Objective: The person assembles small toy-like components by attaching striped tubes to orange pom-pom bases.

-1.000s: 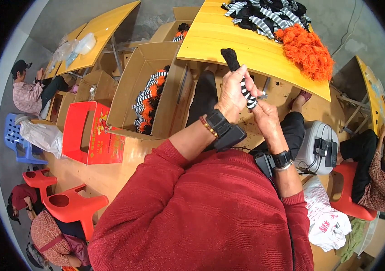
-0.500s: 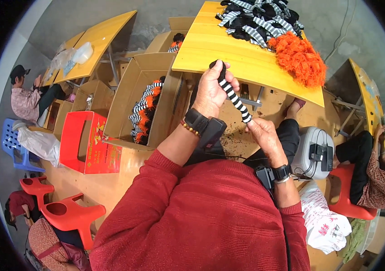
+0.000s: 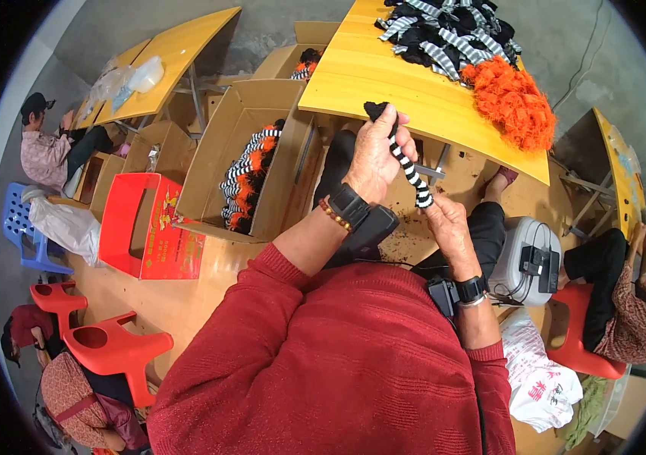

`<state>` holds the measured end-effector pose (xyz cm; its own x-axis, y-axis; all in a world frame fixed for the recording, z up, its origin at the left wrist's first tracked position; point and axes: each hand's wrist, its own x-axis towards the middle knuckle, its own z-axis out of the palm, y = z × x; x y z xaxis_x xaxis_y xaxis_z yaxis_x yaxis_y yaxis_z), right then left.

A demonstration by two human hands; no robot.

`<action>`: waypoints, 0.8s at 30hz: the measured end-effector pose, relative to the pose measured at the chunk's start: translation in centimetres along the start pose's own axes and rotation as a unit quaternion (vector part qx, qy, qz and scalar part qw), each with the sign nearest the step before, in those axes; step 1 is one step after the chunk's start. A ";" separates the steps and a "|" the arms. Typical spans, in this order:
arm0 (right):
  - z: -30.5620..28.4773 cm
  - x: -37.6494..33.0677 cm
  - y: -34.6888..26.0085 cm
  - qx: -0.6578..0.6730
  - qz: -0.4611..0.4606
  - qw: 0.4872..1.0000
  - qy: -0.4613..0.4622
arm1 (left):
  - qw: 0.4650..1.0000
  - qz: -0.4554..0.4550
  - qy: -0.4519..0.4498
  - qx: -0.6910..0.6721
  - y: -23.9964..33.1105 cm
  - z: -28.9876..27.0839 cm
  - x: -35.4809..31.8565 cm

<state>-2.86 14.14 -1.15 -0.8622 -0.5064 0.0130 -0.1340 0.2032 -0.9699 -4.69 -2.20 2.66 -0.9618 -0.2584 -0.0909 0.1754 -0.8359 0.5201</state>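
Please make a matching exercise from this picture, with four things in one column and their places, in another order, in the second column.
Things
1. left hand
2. orange pile
3. right hand
4. red box

Places
A. beside the large cardboard box
B. at the lower, striped end of the knitted piece
C. on the nearest yellow table, next to the black-and-grey heap
D. around the knitted piece near its upper, black end

Right pairs: 1-D, 2-C, 3-B, 4-A
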 end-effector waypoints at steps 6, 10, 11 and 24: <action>0.1 0.8 -1.1 -0.015 -0.025 1.000 0.012 | 0.999 0.002 -0.040 0.022 -1.9 0.5 -0.6; -0.5 0.4 -1.1 -0.029 -0.006 1.000 0.007 | 1.000 -0.005 -0.022 -0.005 -0.8 0.4 -0.1; -0.6 0.4 -1.0 -0.030 -0.007 1.000 0.007 | 1.000 0.011 -0.020 -0.003 -0.8 -0.1 0.0; -1.6 -0.7 -1.3 0.107 0.084 0.988 -0.075 | 0.995 -0.011 -0.096 0.029 0.2 -0.8 0.3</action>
<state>-2.86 15.54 0.47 -0.7797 -0.6017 -0.1731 0.1255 0.1208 -0.9847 -4.74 -2.86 2.05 -0.9887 -0.1384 0.0577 0.1465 -0.8090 0.5692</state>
